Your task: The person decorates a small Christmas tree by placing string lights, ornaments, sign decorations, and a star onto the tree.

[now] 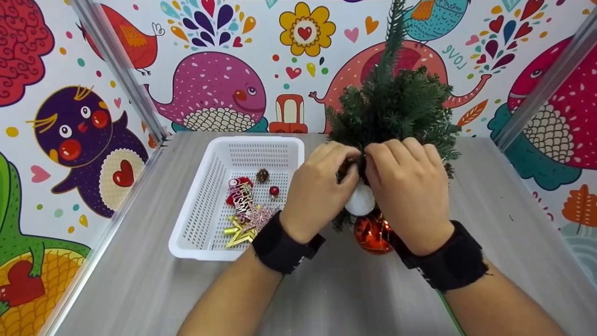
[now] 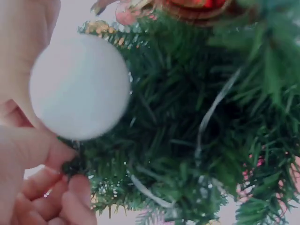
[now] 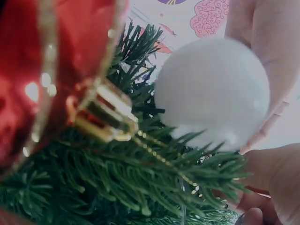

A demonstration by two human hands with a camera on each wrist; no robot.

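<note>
Both hands meet at the front of a small artificial Christmas tree point(image 1: 396, 98), just above a white ball ornament point(image 1: 360, 200). Thumb and fingers of my left hand point(image 1: 322, 186) pinch a green branch tip point(image 2: 72, 166) beside the ball. Curled in close to the same spot, my right hand point(image 1: 410, 191) grips the branch too; its fingertips are mostly hidden in the head view. The white ball point(image 3: 213, 93) hangs between the hands. A shiny red ball ornament point(image 1: 373, 233) with gold glitter bands hangs lower, its gold cord point(image 3: 164, 161) looped on a branch.
Left of the tree stands a white perforated basket point(image 1: 191, 219). Inside lie a pine cone point(image 1: 262, 175), a small red ball point(image 1: 274, 190), a Merry Christmas sign point(image 1: 241, 198), a pink glitter piece point(image 1: 259, 217) and a gold star point(image 1: 240, 233). Cartoon-printed panels point(image 1: 303, 74) surround the grey table point(image 1: 494, 224).
</note>
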